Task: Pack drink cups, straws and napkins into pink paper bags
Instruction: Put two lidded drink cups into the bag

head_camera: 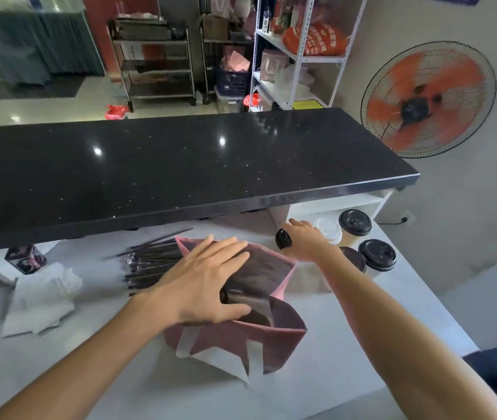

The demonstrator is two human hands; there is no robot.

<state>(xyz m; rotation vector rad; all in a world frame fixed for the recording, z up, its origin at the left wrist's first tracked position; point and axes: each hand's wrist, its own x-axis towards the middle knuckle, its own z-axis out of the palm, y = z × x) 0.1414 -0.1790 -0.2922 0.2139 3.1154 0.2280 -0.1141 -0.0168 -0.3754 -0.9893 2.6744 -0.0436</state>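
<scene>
A pink paper bag [271, 341] stands open on the white counter [362, 322], its white handles hanging down the near side. My left hand [201, 283] lies over the bag's left rim, fingers spread across the top and thumb at the opening, holding it. The inside is dark, with a dark round shape just visible. My right hand [305, 237] is past the bag's far right corner, closed on a black-lidded cup [283, 238] tipped sideways. Beside it stand more cups: a white-lidded one [330, 231] and black-lidded ones [355, 222] [377, 255]. Black wrapped straws [150, 262] lie left of the bag. White napkins [44, 295] lie further left.
A black raised countertop [180, 165] overhangs the far side of the work surface, just above the straws and cups. A small dark printed box [26, 257] sits under it at the left. An orange fan [429, 98] stands at the right, with shelves and carts behind.
</scene>
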